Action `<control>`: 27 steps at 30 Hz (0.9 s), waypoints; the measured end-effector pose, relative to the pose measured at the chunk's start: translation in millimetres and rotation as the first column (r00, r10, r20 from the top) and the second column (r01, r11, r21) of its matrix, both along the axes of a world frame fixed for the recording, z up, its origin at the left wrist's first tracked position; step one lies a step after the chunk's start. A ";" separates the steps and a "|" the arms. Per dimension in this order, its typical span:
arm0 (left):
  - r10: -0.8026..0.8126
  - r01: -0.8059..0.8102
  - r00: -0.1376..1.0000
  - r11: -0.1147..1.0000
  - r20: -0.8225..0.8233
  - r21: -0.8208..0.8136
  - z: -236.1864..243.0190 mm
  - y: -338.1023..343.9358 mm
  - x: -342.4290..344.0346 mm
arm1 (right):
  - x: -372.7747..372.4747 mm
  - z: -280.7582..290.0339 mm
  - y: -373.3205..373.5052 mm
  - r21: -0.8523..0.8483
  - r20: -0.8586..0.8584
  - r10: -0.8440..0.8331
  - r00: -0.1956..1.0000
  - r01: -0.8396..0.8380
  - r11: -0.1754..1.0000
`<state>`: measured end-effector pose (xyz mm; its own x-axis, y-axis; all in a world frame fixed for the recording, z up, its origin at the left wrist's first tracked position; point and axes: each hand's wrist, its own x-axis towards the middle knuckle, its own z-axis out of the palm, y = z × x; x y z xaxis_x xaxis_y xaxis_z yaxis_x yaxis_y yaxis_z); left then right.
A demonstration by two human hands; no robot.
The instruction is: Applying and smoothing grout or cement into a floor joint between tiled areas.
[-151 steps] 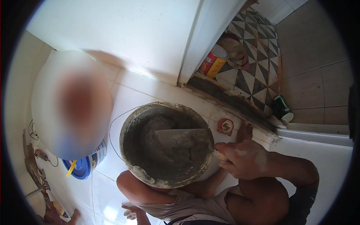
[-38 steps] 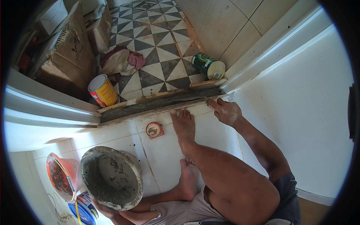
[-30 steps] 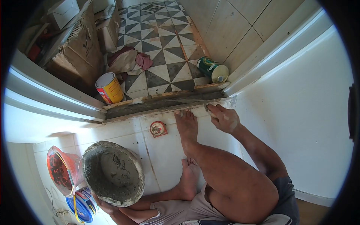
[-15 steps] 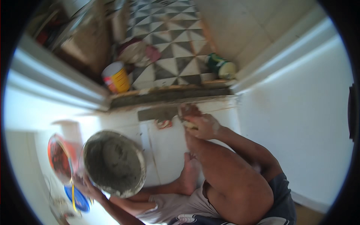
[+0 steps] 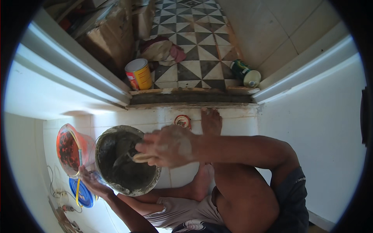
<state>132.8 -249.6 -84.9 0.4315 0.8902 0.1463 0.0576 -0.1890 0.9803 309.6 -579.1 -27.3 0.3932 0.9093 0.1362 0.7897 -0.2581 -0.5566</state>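
— Two hands busy?
— Yes. Right hand (image 5: 169, 145), fingers gripping a trowel (image 5: 130, 155), blade pointing left into the mortar bucket (image 5: 126, 159), probably; it's blurred. Left hand (image 5: 93, 182) fingers clasp the bucket's lower-left rim.

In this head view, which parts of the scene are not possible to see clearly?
- Trowel blade: dark against the mortar in the bucket; its edge is unclear.
- Right hand: motion-blurred, and it covers the trowel handle, so the finger positions are uncertain.
- Left hand: partly behind the bucket rim.
- Red container: contents too dark to identify.
- Small round object on the floor: too small.
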 end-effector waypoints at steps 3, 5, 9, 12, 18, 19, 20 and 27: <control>-0.042 0.066 0.995 0.954 -0.087 0.294 27.7 -19.4 18.2 | 56.7 -3.6 -49.4 -0.119 0.030 -0.256 0.966 0.258 0.959; -0.106 0.130 0.990 0.932 -0.089 0.337 53.6 -38.2 39.7 | 106.2 -2.4 -104.3 -0.286 0.163 -0.455 0.875 0.483 0.827; -0.656 0.760 0.650 0.579 -0.384 0.297 91.4 -94.1 118.7 | 181.9 -4.8 -205.9 -0.640 0.386 -0.564 0.730 0.652 0.406; -0.813 0.981 0.173 0.094 -0.556 0.169 89.0 -144.3 205.0 | 202.5 -27.3 -240.6 -0.680 0.435 -0.647 0.627 0.699 0.221; -0.489 0.961 -0.172 -0.275 -0.855 -0.036 -1.9 -251.2 346.6 | 208.4 -75.3 -268.0 -0.705 0.308 -0.864 0.398 0.705 0.074; -0.395 0.955 -0.193 -0.286 -0.898 -0.080 -15.1 -263.1 359.9 | 211.1 -76.7 -271.7 -0.699 0.300 -0.869 0.394 0.711 0.081; -0.288 0.948 -0.206 -0.294 -0.935 -0.118 -26.0 -272.4 370.1 | 213.9 -76.3 -275.2 -0.691 0.304 -0.870 0.388 0.719 0.079; -0.224 0.835 -0.508 -0.364 -0.832 -0.412 -63.6 -301.7 385.4 | 218.2 -63.8 -280.4 -0.770 0.264 -0.911 0.316 0.638 -0.002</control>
<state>518.2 -551.2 -148.5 0.4936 -0.5526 -0.6715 -0.3931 -0.8305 0.3946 527.7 -859.5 -91.2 0.7997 -0.3043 -0.5175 -0.3063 -0.9482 0.0842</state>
